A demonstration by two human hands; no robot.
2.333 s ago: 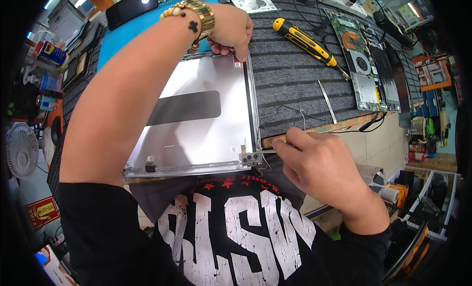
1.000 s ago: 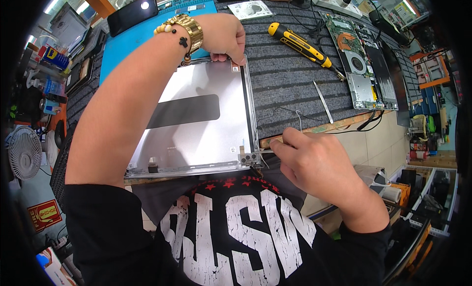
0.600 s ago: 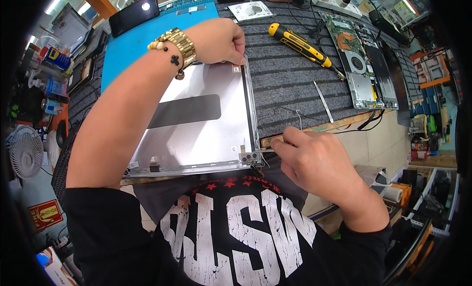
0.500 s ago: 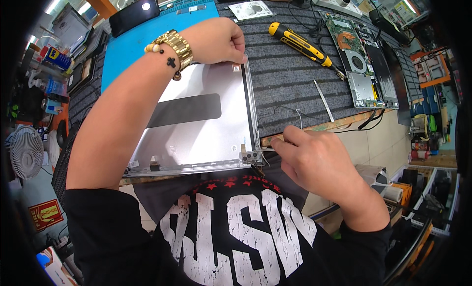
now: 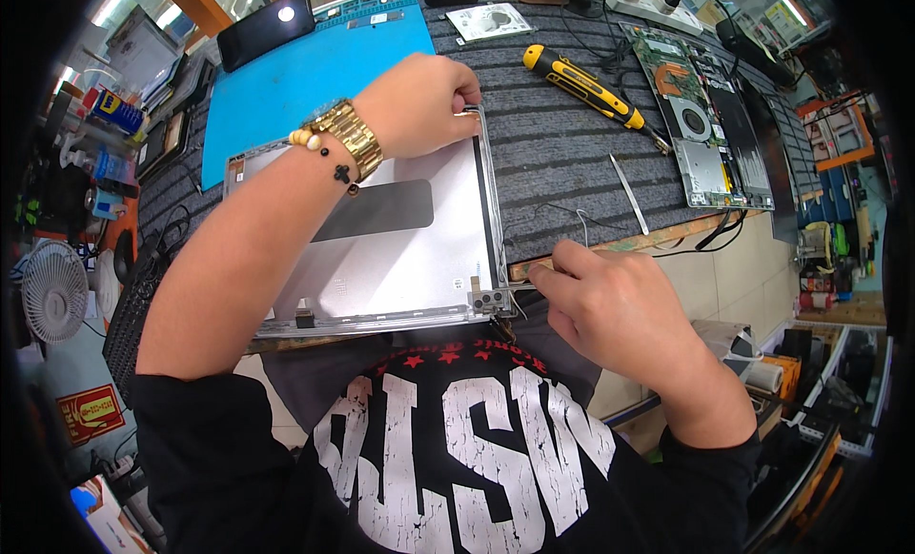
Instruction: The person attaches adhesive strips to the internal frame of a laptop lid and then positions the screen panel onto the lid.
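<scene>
A silver laptop lid cover [image 5: 381, 268] with a dark rounded panel lies inner side up at the table's near edge. My left hand [image 5: 434, 101] reaches across it, fingers closed at its far right corner; what exactly they pinch there is partly hidden. At the near right corner of the cover sits a metal hinge [image 5: 488, 300]. Just right of that hinge, my right hand [image 5: 610, 297] is closed, thumb and forefinger on a thin metal piece whose kind I cannot make out. Thin loose wires [image 5: 581, 225] run beside that hand.
A blue work mat [image 5: 286, 87] lies beneath the cover's far side, with a phone [image 5: 265, 30] on it. To the right are a yellow-black screwdriver [image 5: 583, 85], tweezers [image 5: 629, 194] and an opened laptop base [image 5: 701, 125]. A white fan [image 5: 59, 292] stands at far left.
My left hand has shifted slightly nearer to me at the corner, baring more of the cover's far edge. My right hand stays beside the hinge.
</scene>
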